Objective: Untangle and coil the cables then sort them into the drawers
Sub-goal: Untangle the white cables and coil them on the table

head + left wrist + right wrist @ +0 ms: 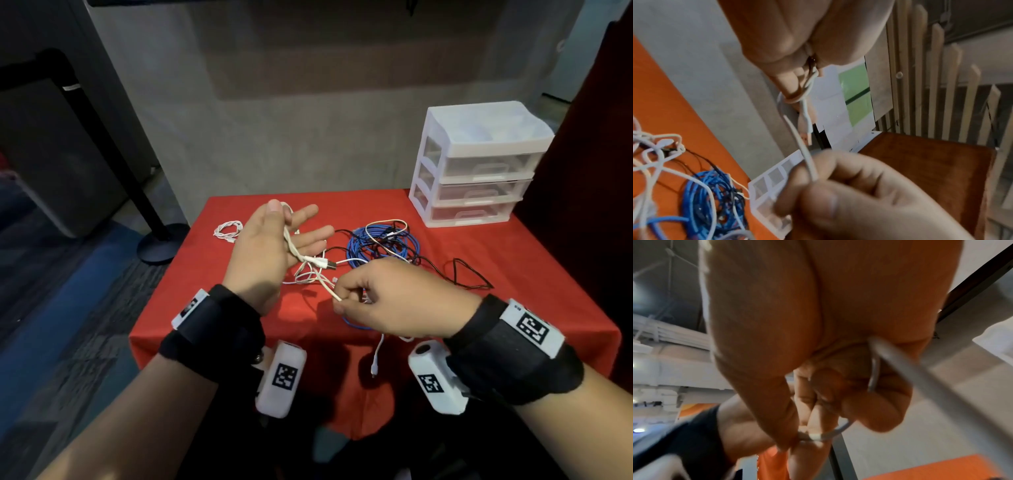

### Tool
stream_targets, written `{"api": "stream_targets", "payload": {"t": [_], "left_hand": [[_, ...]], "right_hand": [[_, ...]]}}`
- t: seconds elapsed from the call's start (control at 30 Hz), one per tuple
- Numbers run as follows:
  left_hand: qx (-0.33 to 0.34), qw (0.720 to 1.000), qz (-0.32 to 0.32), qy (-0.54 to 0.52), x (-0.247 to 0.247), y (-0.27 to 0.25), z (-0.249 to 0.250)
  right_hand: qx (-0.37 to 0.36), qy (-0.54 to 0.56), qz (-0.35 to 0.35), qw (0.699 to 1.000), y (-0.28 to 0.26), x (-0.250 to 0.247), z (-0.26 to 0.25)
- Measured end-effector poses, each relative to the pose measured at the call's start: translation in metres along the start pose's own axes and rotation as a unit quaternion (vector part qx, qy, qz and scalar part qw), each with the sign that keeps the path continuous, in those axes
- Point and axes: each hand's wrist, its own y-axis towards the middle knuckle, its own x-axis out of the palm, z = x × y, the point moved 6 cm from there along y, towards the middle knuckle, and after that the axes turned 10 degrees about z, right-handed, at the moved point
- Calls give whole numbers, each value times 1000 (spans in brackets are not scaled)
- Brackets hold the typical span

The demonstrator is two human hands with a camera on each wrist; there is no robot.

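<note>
From the head view, the left hand (pixel 274 245), fingers spread, pins a white cable (pixel 310 262) under its thumb above the table (pixel 513 274); the right hand (pixel 394 298) pinches it. Its slack could snag the blue tangle (pixel 376 243). Left wrist view: thin, smooth, USB plug (pixel 805 129) dangling. The right wrist view shows curled fingers (pixel 875 402) gripping the cable.

Your way to the drawers (pixel 479 164) at the far right corner runs over the tangle (pixel 380 241) of blue, black and white cables in the table's (pixel 548 274) middle. A black loop (pixel 469 274) sprawls to the right of it, near the drawers' front. Bare cloth lies between that loop and the right edge, and along the far edge behind the tangle. On the far left a small white coil (pixel 228 229) sits alone, with open cloth around it.
</note>
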Motion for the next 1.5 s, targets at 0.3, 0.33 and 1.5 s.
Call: {"api": "stream_targets", "payload": {"t": [0.3, 0.33, 1.5], "left_hand": [[212, 917, -95, 325, 7, -21, -6], [237, 889, -111, 377, 9, -25, -8], [223, 930, -114, 269, 19, -8, 6]], "right_hand": [[-26, 16, 61, 998, 2, -32, -24], [-34, 21, 69, 997, 3, -34, -25], [-60, 66, 73, 993, 12, 0, -5]]}}
